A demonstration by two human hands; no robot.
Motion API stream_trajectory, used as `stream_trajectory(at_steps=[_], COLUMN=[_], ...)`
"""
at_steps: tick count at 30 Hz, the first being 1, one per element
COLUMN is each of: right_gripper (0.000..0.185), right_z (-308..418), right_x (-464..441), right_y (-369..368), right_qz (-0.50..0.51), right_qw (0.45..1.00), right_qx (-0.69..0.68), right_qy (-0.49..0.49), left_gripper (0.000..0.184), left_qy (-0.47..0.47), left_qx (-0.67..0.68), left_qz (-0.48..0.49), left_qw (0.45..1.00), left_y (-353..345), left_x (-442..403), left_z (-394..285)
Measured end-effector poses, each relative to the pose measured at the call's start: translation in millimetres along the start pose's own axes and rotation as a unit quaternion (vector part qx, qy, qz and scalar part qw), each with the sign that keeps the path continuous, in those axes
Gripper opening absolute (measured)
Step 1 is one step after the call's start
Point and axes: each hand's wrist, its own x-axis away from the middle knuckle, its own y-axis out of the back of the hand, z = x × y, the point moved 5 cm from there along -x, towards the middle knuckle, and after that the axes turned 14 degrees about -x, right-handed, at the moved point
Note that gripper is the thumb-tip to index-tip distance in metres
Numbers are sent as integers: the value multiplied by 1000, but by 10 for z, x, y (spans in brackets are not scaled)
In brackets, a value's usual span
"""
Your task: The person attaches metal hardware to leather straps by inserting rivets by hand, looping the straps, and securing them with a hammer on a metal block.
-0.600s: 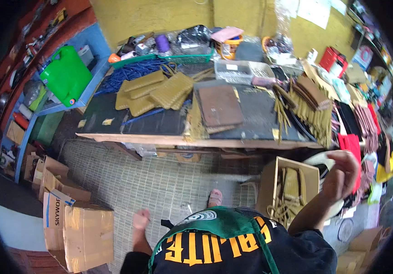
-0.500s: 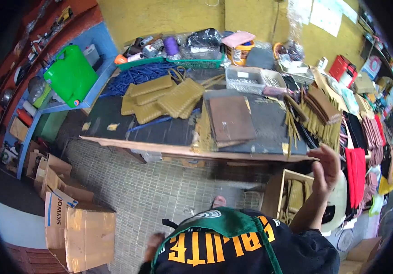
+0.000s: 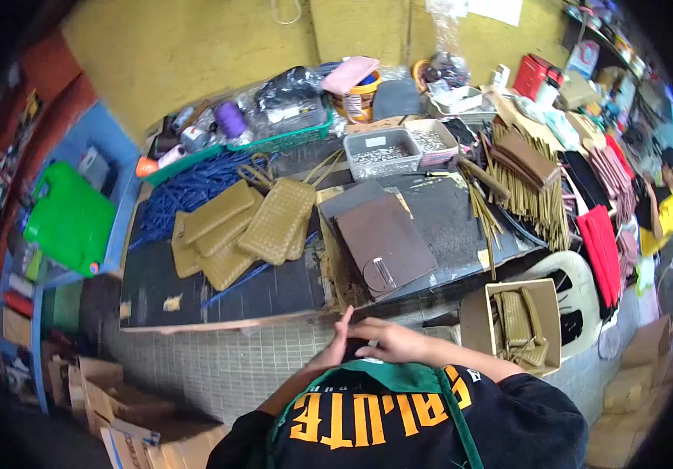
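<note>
My left hand (image 3: 332, 353) and my right hand (image 3: 392, 341) meet in front of my chest, just short of the table edge. The left fingers are stretched out and point up toward the table. Fingers of the right hand reach across to the left one, slightly bent, and I see nothing held in either. Nearest to them on the table (image 3: 297, 285) lie flat brown leather-like panels (image 3: 379, 238), with a small shiny item (image 3: 384, 272) on top. Left of these is a pile of olive woven pouches (image 3: 278, 219), some with straps.
Blue strips (image 3: 188, 191) and a green tray (image 3: 282, 141) lie behind the pouches. A tub of small metal parts (image 3: 383, 154) stands farther back. Olive strips (image 3: 528, 187) hang at right, above a carton (image 3: 475, 324) and a pale chair (image 3: 586, 301). Another person (image 3: 660, 211) stands far right.
My hands have come together from being far apart, the right one raised and the left one low. My view has turned rightward and nearer the table, and the other person shows more fully.
</note>
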Motion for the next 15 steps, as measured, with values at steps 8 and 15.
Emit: stream_trajectory(at_steps=[8, 15], right_gripper=[38, 23], right_z=[-389, -947], right_x=[255, 1088], right_y=[-123, 35], right_qz=[-42, -34], right_qw=[992, 935], right_qx=[-35, -3], right_qy=[-113, -354], left_gripper=[73, 32], left_qy=[162, 94], left_qx=[105, -366], left_qz=[180, 266], left_qw=[965, 887], left_y=[32, -108], left_x=[49, -337], left_z=[106, 463])
